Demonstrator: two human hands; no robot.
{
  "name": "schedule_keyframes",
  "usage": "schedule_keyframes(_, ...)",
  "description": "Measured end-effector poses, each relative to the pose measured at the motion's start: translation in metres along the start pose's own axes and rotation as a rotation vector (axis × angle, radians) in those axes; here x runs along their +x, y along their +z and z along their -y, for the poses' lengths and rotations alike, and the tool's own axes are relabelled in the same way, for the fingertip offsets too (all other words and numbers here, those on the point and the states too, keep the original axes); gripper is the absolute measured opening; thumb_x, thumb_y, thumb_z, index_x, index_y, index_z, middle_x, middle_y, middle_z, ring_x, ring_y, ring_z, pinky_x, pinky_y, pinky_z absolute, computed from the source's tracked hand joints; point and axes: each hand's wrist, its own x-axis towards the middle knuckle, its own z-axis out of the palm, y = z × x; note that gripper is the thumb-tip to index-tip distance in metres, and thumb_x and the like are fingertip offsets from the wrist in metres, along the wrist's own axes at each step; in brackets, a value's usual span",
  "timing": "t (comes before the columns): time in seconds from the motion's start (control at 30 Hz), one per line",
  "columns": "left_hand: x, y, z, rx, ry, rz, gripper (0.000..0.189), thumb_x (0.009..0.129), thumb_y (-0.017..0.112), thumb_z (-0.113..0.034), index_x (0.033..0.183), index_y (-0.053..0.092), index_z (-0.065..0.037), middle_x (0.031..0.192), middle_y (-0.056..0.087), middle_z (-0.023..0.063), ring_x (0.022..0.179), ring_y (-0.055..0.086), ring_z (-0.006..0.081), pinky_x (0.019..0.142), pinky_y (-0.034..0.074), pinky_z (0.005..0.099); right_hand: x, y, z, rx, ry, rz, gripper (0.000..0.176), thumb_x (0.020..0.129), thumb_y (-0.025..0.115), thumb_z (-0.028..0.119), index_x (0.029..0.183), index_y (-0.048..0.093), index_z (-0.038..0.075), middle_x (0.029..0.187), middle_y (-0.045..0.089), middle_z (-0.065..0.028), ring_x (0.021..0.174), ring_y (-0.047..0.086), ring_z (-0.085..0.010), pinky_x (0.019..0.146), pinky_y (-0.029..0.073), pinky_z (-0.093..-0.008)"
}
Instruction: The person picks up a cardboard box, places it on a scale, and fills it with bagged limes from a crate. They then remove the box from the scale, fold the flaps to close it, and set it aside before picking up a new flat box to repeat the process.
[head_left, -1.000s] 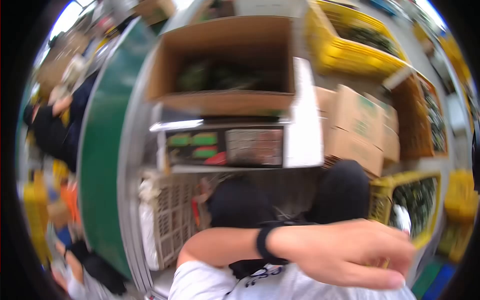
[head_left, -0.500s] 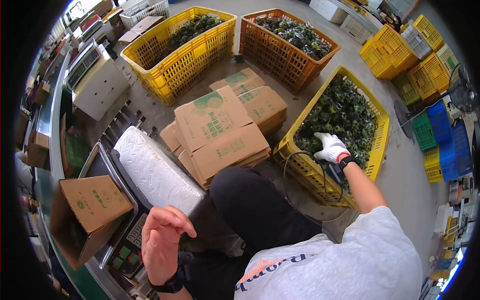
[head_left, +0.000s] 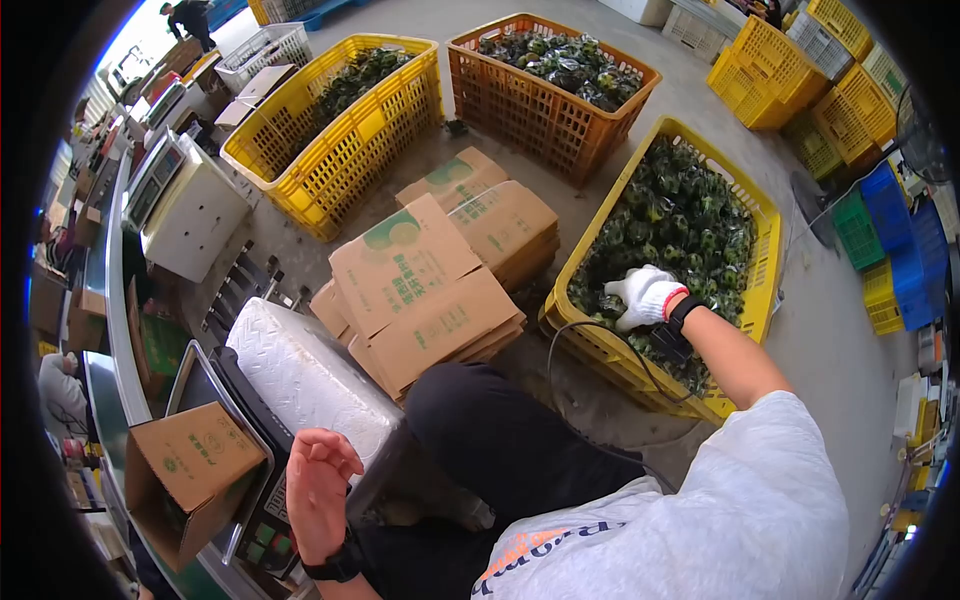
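My right hand, in a white knitted glove with a red cuff edge, reaches palm down onto a pile of dark green fruit in clear plastic wrap. Its thumb and forefinger are apart over the fruit; the other fingertips are hidden. A yellow crate holds this pile. My bare left hand is raised with loosely curled fingers and nothing in it. Close to it are a digital scale and, on its platform, an open cardboard box, tilted, its inside mostly dark.
Flattened cardboard boxes lie stacked before my knee, beside a white foam block. Another yellow crate and an orange-brown crate with wrapped fruit stand beyond. A black cable loops by the near crate. A conveyor runs along the left.
My right hand has shifted slightly left and lower over the fruit, its thumb and forefinger now spread. My left hand has dropped a little, fingers more curled. The camera view has turned slightly.
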Motion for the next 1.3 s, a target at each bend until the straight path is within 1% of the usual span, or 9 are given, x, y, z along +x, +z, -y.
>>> schedule_keyframes(0.2, -0.004, -0.010, 0.005, -0.012, -0.027, -0.054, 0.042, 0.105, 0.046, -0.044, 0.112, 0.053, -0.003, 0.099, 0.060, 0.0088, 0.089, 0.057, 0.0170, 0.081, 0.046, 0.0310, 0.016, 0.003, -0.059, -0.103, 0.289, 0.065, 0.087, 0.085, 0.039, 0.081, 0.099, 0.077, 0.004, 0.105, 0.073, -0.0205, 0.102, 0.069, -0.0369, 0.088, 0.054, -0.0452)
schedule_keyframes(0.3, -0.001, -0.011, 0.006, -0.019, -0.035, -0.058, 0.041, 0.105, 0.046, -0.043, 0.113, 0.054, -0.004, 0.099, 0.060, 0.0084, 0.090, 0.057, 0.0168, 0.082, 0.046, 0.0311, 0.019, 0.007, -0.066, 0.379, 0.236, -0.465, 0.069, 0.090, 0.055, 0.063, 0.125, 0.065, 0.004, 0.120, 0.068, -0.0223, 0.113, 0.064, -0.0382, 0.098, 0.050, -0.0453)
schedule_keyframes(0.37, 0.002, -0.010, 0.006, -0.020, -0.038, -0.047, 0.041, 0.105, 0.046, -0.043, 0.114, 0.054, -0.004, 0.099, 0.060, 0.0083, 0.090, 0.057, 0.0168, 0.082, 0.046, 0.0312, 0.036, 0.002, -0.057, 0.298, 0.296, -0.573, 0.074, 0.085, 0.071, 0.048, 0.144, 0.048, 0.008, 0.124, 0.067, -0.0210, 0.118, 0.061, -0.0384, 0.101, 0.049, -0.0462)
schedule_keyframes(0.57, 0.005, -0.006, 0.007, -0.016, -0.048, 0.003, 0.041, 0.105, 0.046, -0.042, 0.116, 0.055, -0.004, 0.100, 0.062, 0.0089, 0.091, 0.060, 0.0182, 0.083, 0.048, 0.0321, 0.075, -0.013, -0.005, 0.401, 0.504, -0.451, 0.090, 0.073, 0.086, 0.043, 0.147, 0.044, 0.013, 0.142, 0.055, -0.0217, 0.134, 0.048, -0.0402, 0.106, 0.047, -0.0459)
schedule_keyframes(0.67, 0.004, -0.004, 0.004, -0.051, -0.030, 0.065, 0.038, 0.106, 0.048, -0.037, 0.119, 0.058, -0.003, 0.104, 0.065, 0.0080, 0.095, 0.063, 0.0161, 0.086, 0.050, 0.0311, 0.090, 0.016, -0.020, 0.512, 0.230, -0.521, 0.072, 0.074, 0.085, 0.035, 0.134, 0.054, 0.009, 0.122, 0.067, -0.0233, 0.115, 0.064, -0.0386, 0.098, 0.050, -0.0419)
schedule_keyframes(0.8, -0.001, -0.005, -0.005, -0.003, -0.095, 0.073, 0.033, 0.107, 0.048, -0.036, 0.120, 0.061, -0.008, 0.104, 0.065, 0.0028, 0.094, 0.062, 0.0107, 0.087, 0.049, 0.0264, 0.102, 0.056, -0.040, 0.994, -0.039, -0.820, 0.041, 0.092, 0.068, 0.022, 0.125, 0.056, 0.001, 0.121, 0.066, -0.0142, 0.111, 0.062, -0.0234, 0.096, 0.048, -0.0335)
schedule_keyframes(0.97, -0.004, -0.004, 0.005, 0.001, -0.002, 0.182, 0.037, 0.106, 0.053, -0.040, 0.120, 0.060, -0.007, 0.102, 0.064, 0.0008, 0.093, 0.060, 0.0082, 0.084, 0.049, 0.0241, 0.049, -0.050, -0.007, 0.945, -0.233, -0.794, 0.021, 0.101, 0.062, 0.026, 0.112, 0.064, 0.008, 0.099, 0.061, 0.0022, 0.096, 0.053, -0.0096, 0.091, 0.044, -0.0269)
schedule_keyframes(1.07, -0.006, 0.002, 0.008, -0.023, 0.090, 0.218, 0.039, 0.105, 0.055, -0.044, 0.116, 0.060, -0.007, 0.100, 0.063, -0.0001, 0.090, 0.058, 0.0085, 0.081, 0.048, 0.0241, -0.017, -0.129, 0.111, 0.991, -0.380, -0.726, 0.026, 0.103, 0.059, 0.031, 0.114, 0.062, 0.009, 0.103, 0.058, 0.0015, 0.097, 0.051, -0.0107, 0.091, 0.042, -0.0255)
schedule_keyframes(1.3, -0.007, 0.009, 0.017, 0.000, 0.148, 0.217, 0.044, 0.103, 0.056, -0.047, 0.112, 0.059, -0.004, 0.094, 0.062, 0.0020, 0.082, 0.058, 0.0099, 0.074, 0.048, 0.0262, -0.137, -0.242, 0.393, 0.350, -1.413, -0.854, 0.033, 0.100, 0.052, 0.026, 0.127, 0.053, 0.007, 0.119, 0.056, -0.0093, 0.100, 0.057, -0.0169, 0.086, 0.050, -0.0295)
